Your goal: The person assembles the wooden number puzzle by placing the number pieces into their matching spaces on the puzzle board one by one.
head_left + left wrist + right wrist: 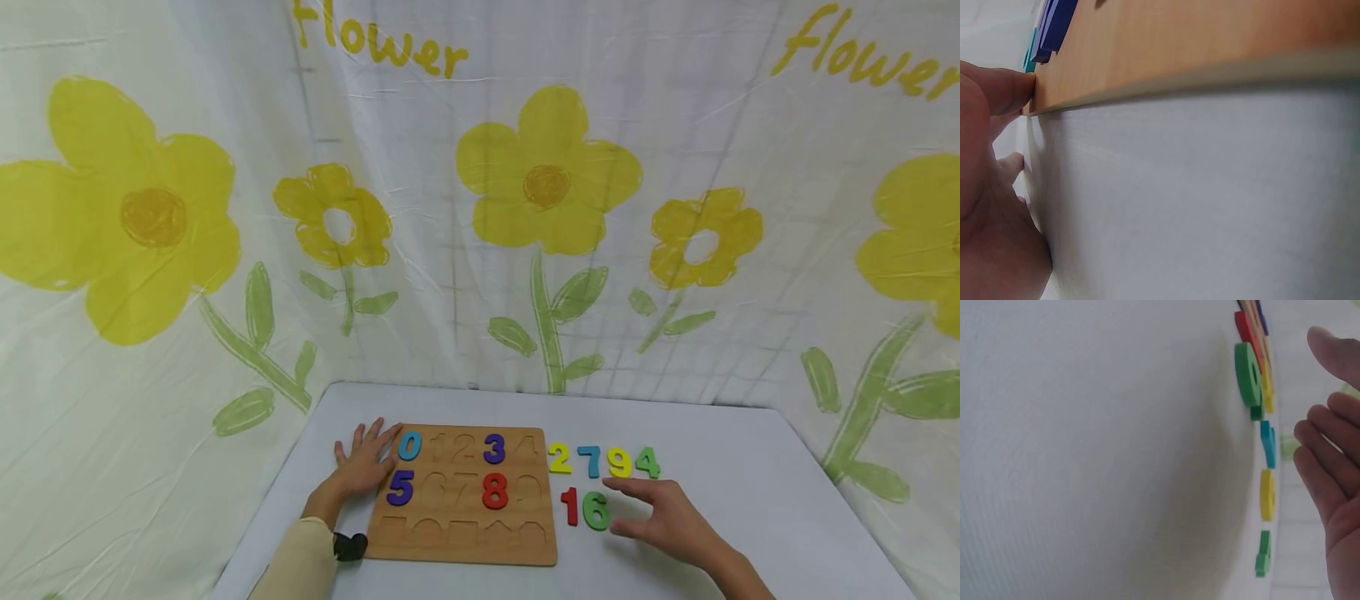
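A wooden number puzzle board (pixel 465 546) lies on the white table, with a blue 0 (pixel 409 446), purple 3 (pixel 494 449), purple 5 (pixel 401 488) and red 8 (pixel 495 492) on it. At its left edge rests my left hand (pixel 363 462), fingers spread; the left wrist view shows the thumb touching the board's side. My right hand (pixel 667 521) hovers beside the green 6 (pixel 597 511), thumb and fingers apart, nothing between them. Left of the 6 is a red 1 (pixel 570 507). In the right wrist view the green 6 (pixel 1247 375) stands apart from the fingers.
Right of the board, a yellow 2 (pixel 560 458), blue 7 (pixel 589 461), yellow 9 (pixel 619 462) and green 4 (pixel 648 462) form a row. A black object (pixel 350 547) sits by my left wrist. Behind the table (pixel 750 467) hangs a flower-printed curtain (pixel 420 333).
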`<act>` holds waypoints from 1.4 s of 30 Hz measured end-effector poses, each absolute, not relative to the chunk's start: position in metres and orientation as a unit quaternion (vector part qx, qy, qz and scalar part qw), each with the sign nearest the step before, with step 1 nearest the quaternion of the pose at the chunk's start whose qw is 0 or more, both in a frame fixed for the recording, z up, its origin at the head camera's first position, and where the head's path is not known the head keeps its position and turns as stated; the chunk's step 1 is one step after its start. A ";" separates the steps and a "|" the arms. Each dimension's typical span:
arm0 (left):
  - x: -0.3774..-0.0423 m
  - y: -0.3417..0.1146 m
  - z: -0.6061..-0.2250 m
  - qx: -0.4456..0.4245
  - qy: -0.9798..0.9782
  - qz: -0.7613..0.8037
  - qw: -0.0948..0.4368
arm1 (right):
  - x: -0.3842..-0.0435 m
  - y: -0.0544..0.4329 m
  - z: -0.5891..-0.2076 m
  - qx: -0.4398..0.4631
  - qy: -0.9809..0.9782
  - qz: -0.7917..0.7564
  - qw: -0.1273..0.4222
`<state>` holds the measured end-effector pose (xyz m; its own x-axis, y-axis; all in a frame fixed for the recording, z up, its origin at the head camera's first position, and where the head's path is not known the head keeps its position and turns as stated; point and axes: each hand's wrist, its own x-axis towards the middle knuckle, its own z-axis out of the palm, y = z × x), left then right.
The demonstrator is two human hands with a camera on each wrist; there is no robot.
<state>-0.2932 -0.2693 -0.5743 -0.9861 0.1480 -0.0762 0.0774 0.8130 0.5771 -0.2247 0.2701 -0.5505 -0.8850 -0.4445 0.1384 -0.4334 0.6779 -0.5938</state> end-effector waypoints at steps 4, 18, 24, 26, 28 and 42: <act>-0.293 -0.271 -0.578 0.064 0.946 0.315 0.045 | -0.228 0.269 -0.557 -0.248 0.910 -0.332 0.017; -0.296 -0.271 -0.580 0.057 0.949 0.305 0.051 | -0.235 0.266 -0.572 -0.238 0.910 -0.337 0.048; -0.298 -0.273 -0.588 0.059 0.947 0.314 0.041 | -0.237 0.261 -0.576 -0.234 0.912 -0.332 0.053; -0.296 -0.272 -0.585 0.058 0.947 0.312 0.043 | -0.237 0.260 -0.576 -0.232 0.914 -0.327 0.054; -0.294 -0.271 -0.581 0.056 0.948 0.311 0.046 | -0.237 0.259 -0.576 -0.230 0.916 -0.324 0.055; -0.294 -0.271 -0.580 0.059 0.951 0.299 0.054 | -0.234 0.257 -0.573 -0.228 0.921 -0.314 0.037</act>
